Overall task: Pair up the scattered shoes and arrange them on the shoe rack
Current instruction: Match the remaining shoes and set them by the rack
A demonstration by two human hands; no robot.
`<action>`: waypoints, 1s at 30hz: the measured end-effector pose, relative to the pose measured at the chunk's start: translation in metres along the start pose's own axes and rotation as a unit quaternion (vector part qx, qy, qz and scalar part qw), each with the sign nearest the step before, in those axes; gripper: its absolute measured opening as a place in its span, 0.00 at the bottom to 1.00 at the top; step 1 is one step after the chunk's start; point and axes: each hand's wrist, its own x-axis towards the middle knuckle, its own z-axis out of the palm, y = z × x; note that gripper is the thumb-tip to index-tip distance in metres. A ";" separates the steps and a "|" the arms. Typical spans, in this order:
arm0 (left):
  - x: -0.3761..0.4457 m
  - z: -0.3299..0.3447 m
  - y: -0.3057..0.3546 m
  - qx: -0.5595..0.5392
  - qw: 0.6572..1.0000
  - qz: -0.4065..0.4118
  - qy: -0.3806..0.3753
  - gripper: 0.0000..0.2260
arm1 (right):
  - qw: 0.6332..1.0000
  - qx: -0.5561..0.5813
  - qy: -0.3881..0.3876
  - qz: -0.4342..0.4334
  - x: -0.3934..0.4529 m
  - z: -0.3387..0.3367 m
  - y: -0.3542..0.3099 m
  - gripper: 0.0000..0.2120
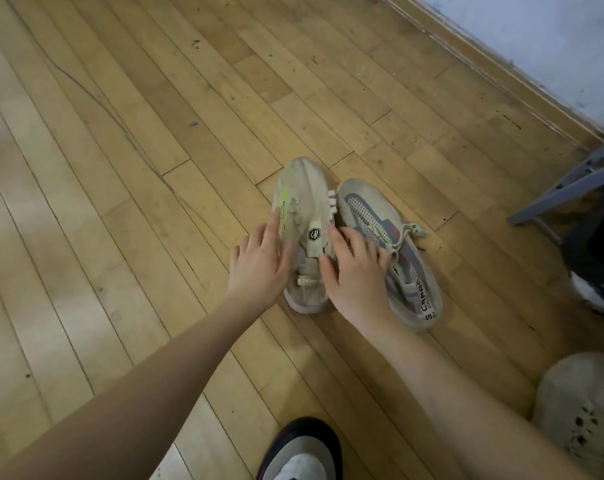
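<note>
Logging a worn beige strapped fabric sneaker (304,233): I judge it light and soft-sided. My left hand (259,268) and right hand (352,271) rest spread, unclenched, flanking it; best gripped mid-sides.

A worn wooden plank floor (120,202) is carrying two sneakers side by side: a beige one (304,202) and a grey-patterned one (373,216). Another pale shoe (581,410) is lying at the lower right, and a grey metal frame (570,181) is standing near the wall.
</note>
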 end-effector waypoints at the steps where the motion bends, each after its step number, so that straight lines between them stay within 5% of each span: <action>1: 0.012 0.000 0.003 -0.008 1.000 -0.027 -0.003 0.25 | 1.000 -0.022 -0.012 0.003 0.006 0.001 0.000 0.24; 8: 0.060 0.003 0.011 -0.107 0.992 -0.067 -0.026 0.22 | 0.990 -0.068 -0.119 -0.017 0.036 0.005 -0.001 0.27; 12: 0.061 -0.004 0.016 -0.234 0.970 -0.068 0.019 0.22 | 0.995 0.009 -0.095 -0.003 0.033 0.006 -0.004 0.29; 22: 0.029 -0.035 0.034 -0.303 0.948 0.012 0.098 0.19 | 0.992 0.105 0.063 0.021 0.023 -0.031 0.000 0.23; 30: -0.004 -0.055 0.101 -0.369 0.922 0.102 0.053 0.18 | 0.987 0.139 0.060 0.045 0.001 -0.102 0.019 0.29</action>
